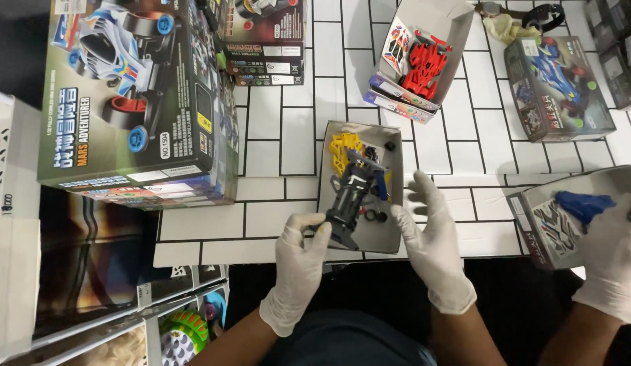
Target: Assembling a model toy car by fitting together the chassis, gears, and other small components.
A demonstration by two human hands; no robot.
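My left hand (298, 264), in a white glove, grips the near end of a black toy car chassis (351, 200) and holds it tilted over a shallow grey box tray (395, 173). My right hand (431, 247), also gloved, hovers just right of the chassis with its fingers spread and nothing in it. Inside the tray lie a yellow parts frame (342, 150) and some small black rings (376, 215). The tray sits on a white tiled surface (275, 217).
A large toy car box (126, 102) lies at the upper left. An open box with a red car body (424, 64) lies beyond the tray. Another person's gloved hand (610, 264) rests at an open box with a blue part (583, 203). White crates (17, 224) stand at left.
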